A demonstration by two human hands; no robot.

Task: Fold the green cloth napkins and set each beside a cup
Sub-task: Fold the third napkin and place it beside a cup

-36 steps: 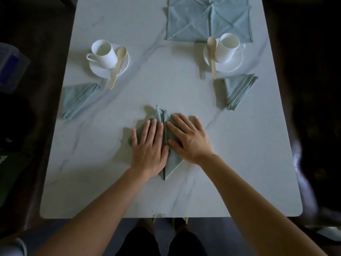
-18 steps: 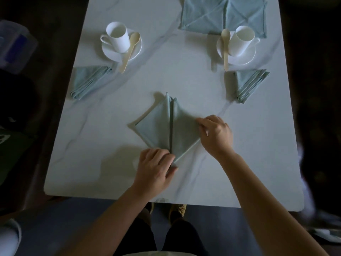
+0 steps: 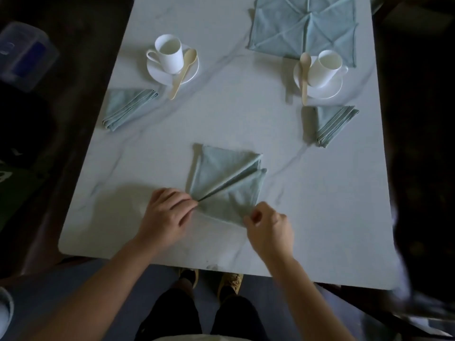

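A half-folded green napkin [image 3: 221,183] lies in a kite shape near the front of the white marble table [image 3: 234,124]. My left hand [image 3: 165,217] pinches its near left tip. My right hand [image 3: 268,230] pinches its near right corner. A white cup [image 3: 170,54] on a saucer with a wooden spoon stands at the back left, a folded napkin [image 3: 125,108] beside it. A second cup [image 3: 325,68] on a saucer stands at the back right, with another folded napkin [image 3: 331,124] in front of it.
A stack of unfolded green napkins [image 3: 305,28] lies at the far edge behind the right cup. A clear plastic box [image 3: 24,55] sits off the table to the left. My shoes [image 3: 211,279] show below the table's near edge.
Both hands left the flat napkin and took hold of its near corners. The napkin has turned clockwise, its point now aiming to the right. The view shifted left.
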